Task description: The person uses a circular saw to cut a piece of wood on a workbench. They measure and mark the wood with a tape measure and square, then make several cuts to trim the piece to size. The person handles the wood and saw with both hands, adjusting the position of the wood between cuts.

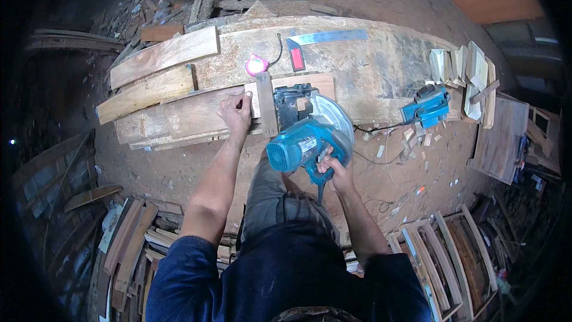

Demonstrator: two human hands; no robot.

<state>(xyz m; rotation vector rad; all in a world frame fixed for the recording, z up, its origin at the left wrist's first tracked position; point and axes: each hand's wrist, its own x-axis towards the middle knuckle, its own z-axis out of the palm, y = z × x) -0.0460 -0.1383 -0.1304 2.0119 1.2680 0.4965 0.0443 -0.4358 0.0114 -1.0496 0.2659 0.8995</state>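
- The left hand [237,112] presses flat, fingers loose, on a wood board [179,116] at the desk's [369,71] front edge.
- The right hand [335,170] seems to grip the blue saw's [304,137] handle.

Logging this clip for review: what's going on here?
A person stands at a rough wooden workbench with a blue circular saw. The right hand grips the saw's handle, with the saw resting on a plank laid along the bench's near edge. The left hand presses down on that plank just left of the saw. A second blue power tool lies further right.
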